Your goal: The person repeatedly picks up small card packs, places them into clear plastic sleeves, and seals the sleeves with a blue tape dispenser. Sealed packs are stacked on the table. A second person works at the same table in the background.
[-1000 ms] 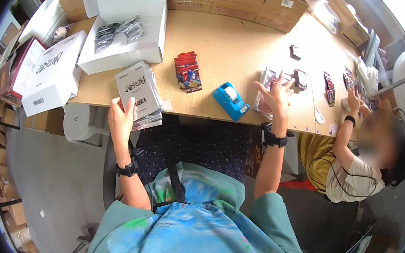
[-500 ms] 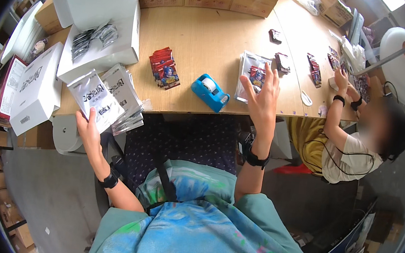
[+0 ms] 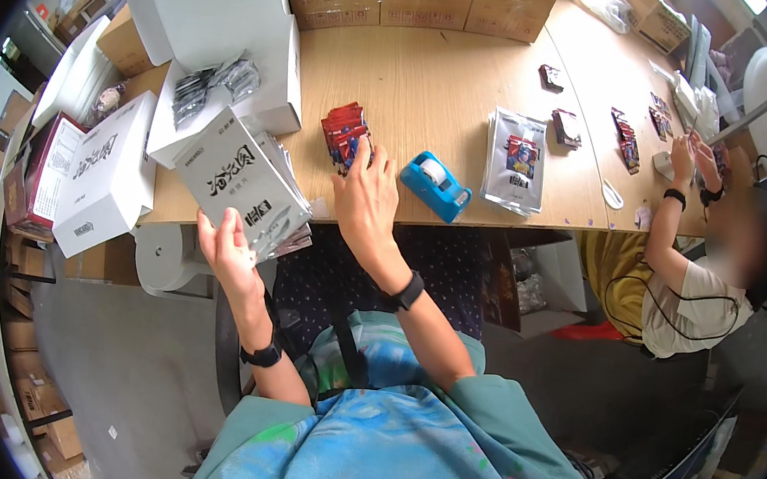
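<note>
A silver-grey printed pouch (image 3: 242,183) is pinched at its lower edge by my left hand (image 3: 234,257), tilted over a stack of similar pouches (image 3: 297,216) at the table's front edge. My right hand (image 3: 370,205) reaches over the near end of a fanned pile of small red and blue foil packets (image 3: 343,123); its fingers are apart and the fingertips are at the packets. Whether a packet is between them cannot be seen. A blue tape dispenser (image 3: 437,189) stands just right of that hand. Further right, one small packet (image 3: 522,157) lies on another stack of silver pouches (image 3: 523,198).
An open white box (image 3: 291,71) holding dark packets (image 3: 195,93) stands at the left, beside a white printed box (image 3: 96,177). Cardboard cartons (image 3: 427,1) line the back. A co-worker (image 3: 678,280) handles things at the right, near more red packets (image 3: 625,139).
My right hand has swung left from above the right-hand pouch stack to the packet pile. The small packet lies uncovered on that stack. My left hand still holds a pouch, now raised and tilted differently.
</note>
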Available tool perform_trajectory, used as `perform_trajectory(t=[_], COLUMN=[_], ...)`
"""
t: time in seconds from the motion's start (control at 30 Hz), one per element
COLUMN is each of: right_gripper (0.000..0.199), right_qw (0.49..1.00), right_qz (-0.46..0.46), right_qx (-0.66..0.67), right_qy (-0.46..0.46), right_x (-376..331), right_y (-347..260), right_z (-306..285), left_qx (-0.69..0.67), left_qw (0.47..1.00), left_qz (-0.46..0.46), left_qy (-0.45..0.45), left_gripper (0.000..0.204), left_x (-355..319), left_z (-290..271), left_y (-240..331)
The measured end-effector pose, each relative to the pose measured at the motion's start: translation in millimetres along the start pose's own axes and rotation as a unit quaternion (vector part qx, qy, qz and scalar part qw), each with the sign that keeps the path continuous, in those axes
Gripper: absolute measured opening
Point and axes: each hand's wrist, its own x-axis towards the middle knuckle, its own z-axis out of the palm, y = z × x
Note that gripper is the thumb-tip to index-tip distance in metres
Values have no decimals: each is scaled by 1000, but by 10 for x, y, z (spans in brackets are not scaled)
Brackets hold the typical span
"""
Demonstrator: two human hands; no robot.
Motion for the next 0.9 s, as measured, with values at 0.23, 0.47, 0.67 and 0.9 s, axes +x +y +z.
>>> perform_trajectory(t=[0.23, 0.47, 0.67, 0.9], right_gripper=[66, 51, 59, 58], right_qw=[995, 972, 964, 957], right_qz=[13, -45, -92, -183], right_qx=[-94, 221, 222, 177], right_qy=[8, -64, -113, -142], right_x=[160, -310, -679, -687], right_y=[302, 102, 144, 287], right_z=[278, -971, -1246, -1588], left_qx=[29, 285, 120, 41], left_qw=[997, 936, 965, 942], left_qz=[-42, 70, -33, -292], left_qy=[-63, -196, -233, -160], left_gripper=[45, 33, 27, 24], left_x=[-71, -362, -714, -659], left_z=[115, 342, 663, 662], left_y=[9, -112, -163, -168])
